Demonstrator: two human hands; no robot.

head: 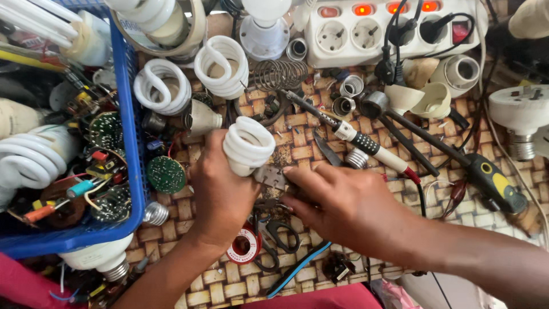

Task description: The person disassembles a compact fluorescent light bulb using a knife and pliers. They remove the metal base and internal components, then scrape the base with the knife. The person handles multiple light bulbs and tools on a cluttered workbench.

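Note:
My left hand (220,189) grips a white spiral lamp tube (247,144), spiral end pointing away from me. My right hand (343,203) is beside it, its fingertips pinching a small grey metal piece (270,176) at the base of that tube. Both hands rest low over a woven mat (297,123). Just beyond my right hand lies a soldering iron (349,133) with a white and black handle. A red solder reel (246,245) and black-handled scissors (280,237) lie under my wrists.
A blue basket (132,143) of circuit boards and lamp parts fills the left. More spiral tubes (163,86) lie behind. A white power strip (394,26) with lit switches is at the back. A yellow-black tool (494,182) lies right. Metal lamp caps (350,86) are scattered about.

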